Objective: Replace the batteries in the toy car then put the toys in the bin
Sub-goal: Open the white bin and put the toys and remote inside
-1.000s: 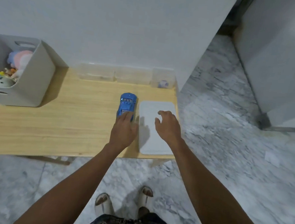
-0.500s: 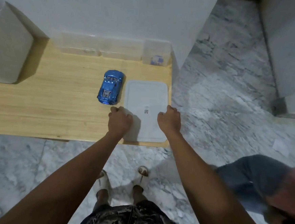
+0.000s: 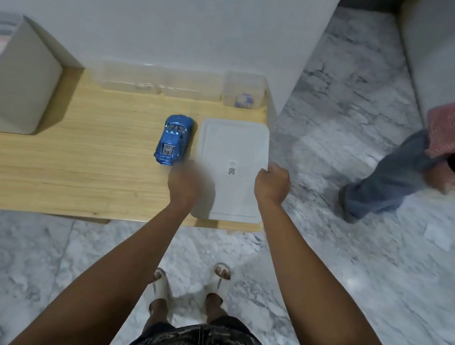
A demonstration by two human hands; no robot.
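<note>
A blue toy car [image 3: 174, 140] stands on the wooden table [image 3: 71, 176], nose pointing away from me. Right beside it lies a flat white tray [image 3: 234, 145] with a small QR label. My right hand [image 3: 272, 185] is curled over the tray's right edge. My left hand [image 3: 184, 185] is blurred by motion at the tray's left edge, just below the car's rear; its fingers cannot be made out. The grey toy bin [image 3: 18, 79] stands at the table's far left, with a pink toy showing at its rim.
Clear plastic boxes [image 3: 173, 82] line the wall behind the car; the right one holds a small blue-white item [image 3: 243, 100]. Another person's jeans leg [image 3: 378, 178] and red-checked cloth are on the marble floor to the right. My sandalled feet are below the table edge.
My left hand has let go of the car and dropped back to the tray's left edge. My right hand shifted from the tray's top to its right edge. Another person has come in on the right.
</note>
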